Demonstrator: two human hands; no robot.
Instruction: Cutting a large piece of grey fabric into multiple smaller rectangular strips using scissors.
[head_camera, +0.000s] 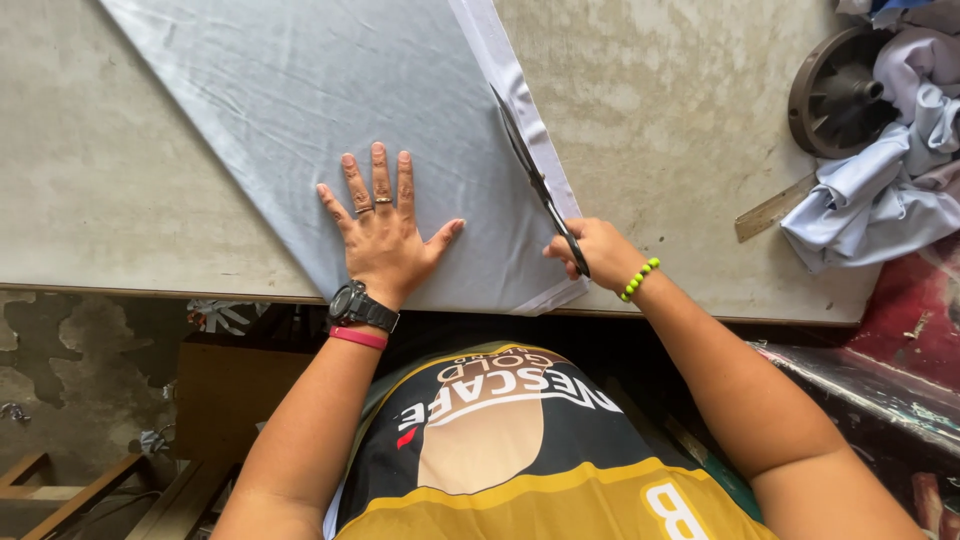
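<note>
A sheet of pale blue-grey fabric (290, 90) lies flat on a worn grey table (660, 120), one corner reaching the near edge. My left hand (383, 230) presses flat on the fabric with fingers spread; it wears rings, a black watch and a pink band. My right hand (598, 252), with a green bead bracelet, grips a pair of dark scissors (535, 175). The blades point away from me along the fabric's right edge, where a narrow strip (520, 90) is being cut off.
A heap of pale blue cloth pieces (890, 170) lies at the table's right end, beside a dark round spool-like part (835, 95) and a wooden ruler (775, 208). A red surface (915, 300) sits at the right. Wooden furniture and floor show below the table edge.
</note>
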